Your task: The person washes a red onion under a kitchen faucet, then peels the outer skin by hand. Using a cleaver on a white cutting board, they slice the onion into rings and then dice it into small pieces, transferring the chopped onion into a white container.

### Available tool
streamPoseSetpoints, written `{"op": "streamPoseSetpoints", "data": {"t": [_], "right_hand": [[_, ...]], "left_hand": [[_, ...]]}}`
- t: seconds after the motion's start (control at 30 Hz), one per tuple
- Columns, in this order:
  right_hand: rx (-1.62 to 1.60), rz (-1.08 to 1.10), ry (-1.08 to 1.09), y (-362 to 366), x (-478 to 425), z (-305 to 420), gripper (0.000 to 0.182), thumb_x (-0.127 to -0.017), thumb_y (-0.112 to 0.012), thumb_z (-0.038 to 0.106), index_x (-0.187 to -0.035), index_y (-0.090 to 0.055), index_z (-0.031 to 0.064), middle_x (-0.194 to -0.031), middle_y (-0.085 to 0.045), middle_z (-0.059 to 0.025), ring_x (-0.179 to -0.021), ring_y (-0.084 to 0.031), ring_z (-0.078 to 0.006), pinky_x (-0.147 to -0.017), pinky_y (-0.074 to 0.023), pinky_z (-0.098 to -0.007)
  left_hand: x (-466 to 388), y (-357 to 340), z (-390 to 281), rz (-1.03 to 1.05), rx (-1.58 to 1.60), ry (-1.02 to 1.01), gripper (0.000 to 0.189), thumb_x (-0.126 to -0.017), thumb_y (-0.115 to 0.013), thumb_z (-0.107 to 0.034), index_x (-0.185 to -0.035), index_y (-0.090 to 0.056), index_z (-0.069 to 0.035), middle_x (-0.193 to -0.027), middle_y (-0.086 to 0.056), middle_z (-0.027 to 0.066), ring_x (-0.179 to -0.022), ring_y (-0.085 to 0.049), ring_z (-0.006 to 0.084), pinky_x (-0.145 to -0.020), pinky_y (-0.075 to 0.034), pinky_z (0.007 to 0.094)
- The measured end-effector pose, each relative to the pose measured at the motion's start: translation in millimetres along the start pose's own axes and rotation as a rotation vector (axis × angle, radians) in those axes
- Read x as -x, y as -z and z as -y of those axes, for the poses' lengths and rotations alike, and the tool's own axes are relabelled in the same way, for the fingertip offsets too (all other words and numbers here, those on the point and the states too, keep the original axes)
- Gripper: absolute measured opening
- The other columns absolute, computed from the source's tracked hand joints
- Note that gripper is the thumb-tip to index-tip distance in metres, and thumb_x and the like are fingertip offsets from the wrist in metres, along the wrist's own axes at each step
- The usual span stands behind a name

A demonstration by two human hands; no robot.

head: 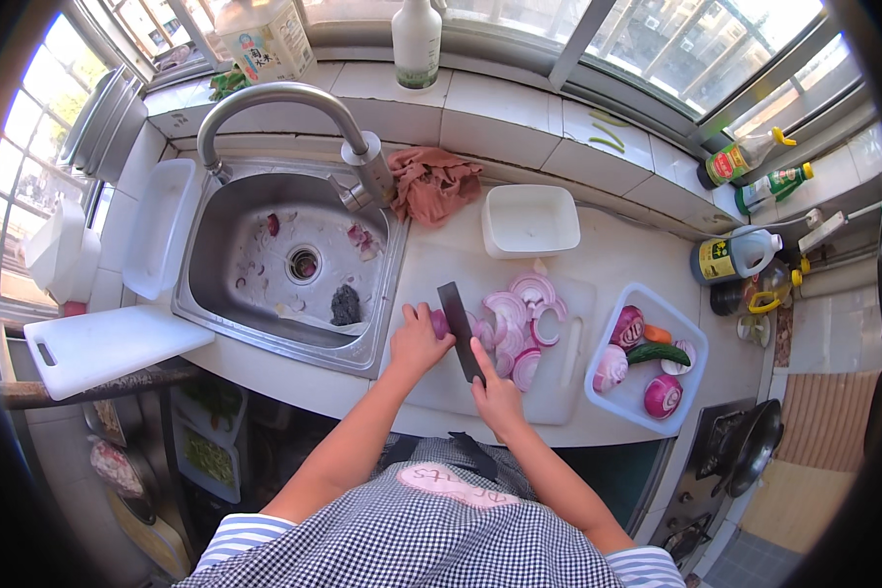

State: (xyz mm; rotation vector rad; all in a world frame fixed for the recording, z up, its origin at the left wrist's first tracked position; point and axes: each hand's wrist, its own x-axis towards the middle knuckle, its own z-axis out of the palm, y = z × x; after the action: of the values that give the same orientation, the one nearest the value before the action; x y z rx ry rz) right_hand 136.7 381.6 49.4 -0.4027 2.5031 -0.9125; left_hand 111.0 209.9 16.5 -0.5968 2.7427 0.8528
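My left hand (417, 342) grips a piece of red onion (439, 324) near the left part of a white cutting board (566, 389). In my right hand (498, 400) is a kitchen knife (459, 331), its dark broad blade standing just right of the onion piece. Sliced red onion rings (511, 323) lie spread and overlapping on the board, to the right of the blade. Further right, a pale plastic tray (595, 397) holds several red onions (663, 397), a dark green cucumber (658, 353) and an orange carrot piece (657, 334).
A white square container (531, 220) stands behind the board. At left, a steel sink (213, 257) with onion scraps has a faucet (279, 92) over it and a reddish cloth (434, 184) beside it. Another cutting board (117, 345) overhangs the counter edge. A wok (757, 448) sits far right.
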Motion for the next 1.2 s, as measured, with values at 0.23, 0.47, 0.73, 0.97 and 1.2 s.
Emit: {"op": "streamPoseSetpoints", "data": {"t": [0.23, 0.47, 0.73, 0.97, 1.2], "right_hand": [[0.120, 0.038, -0.038, -13, -15, 5, 0.072, -0.080, -0.049, 0.012, -0.139, -0.017, 0.0367, -0.054, -0.054, -0.0183, -0.050, -0.055, -0.0383, -0.049, -0.0427, -0.0494], [-0.013, 0.010, 0.047, 10, 5, 14, 0.076, -0.079, -0.050, 0.011, -0.138, -0.013, 0.0416, -0.053, -0.054, -0.0196, -0.051, -0.055, -0.0400, -0.051, -0.0435, -0.0511], [0.099, 0.018, -0.022, -17, -9, 5, 0.073, -0.079, -0.052, 0.010, -0.139, -0.020, 0.0359, -0.054, -0.053, -0.0186, -0.051, -0.055, -0.0383, -0.050, -0.0427, -0.0488], [0.088, 0.059, 0.042, 6, 1, 17, 0.075, -0.080, -0.051, 0.010, -0.140, -0.014, 0.0366, -0.054, -0.053, -0.0188, -0.051, -0.055, -0.0396, -0.050, -0.0425, -0.0498], [0.077, 0.063, 0.021, -8, -13, 4, 0.076, -0.079, -0.048, 0.012, -0.139, -0.011, 0.0396, -0.058, -0.056, -0.0203, -0.054, -0.057, -0.0401, -0.050, -0.0434, -0.0515]], "left_hand": [[0, -4, 6, -0.023, 0.082, 0.006, 0.061, -0.063, -0.068, -0.036, -0.108, -0.038, -0.006, -0.105, -0.039, 0.0175, -0.073, -0.058, 0.0403, -0.063, -0.050, 0.0473], [2, -3, 11, -0.026, 0.128, 0.027, 0.058, -0.064, -0.067, -0.033, -0.108, -0.039, -0.006, -0.105, -0.039, 0.0174, -0.074, -0.058, 0.0402, -0.064, -0.049, 0.0471], [3, -6, 12, -0.025, 0.154, 0.007, 0.055, -0.066, -0.066, -0.030, -0.107, -0.039, -0.005, -0.106, -0.039, 0.0173, -0.076, -0.057, 0.0407, -0.066, -0.049, 0.0469], [3, -14, 21, -0.059, 0.224, 0.006, 0.055, -0.065, -0.066, -0.028, -0.105, -0.039, -0.003, -0.105, -0.039, 0.0189, -0.078, -0.055, 0.0415, -0.068, -0.048, 0.0480], [3, -3, 21, -0.008, 0.252, 0.002, 0.052, -0.068, -0.063, -0.028, -0.104, -0.038, -0.001, -0.106, -0.040, 0.0189, -0.085, -0.053, 0.0393, -0.072, -0.047, 0.0459]]}}
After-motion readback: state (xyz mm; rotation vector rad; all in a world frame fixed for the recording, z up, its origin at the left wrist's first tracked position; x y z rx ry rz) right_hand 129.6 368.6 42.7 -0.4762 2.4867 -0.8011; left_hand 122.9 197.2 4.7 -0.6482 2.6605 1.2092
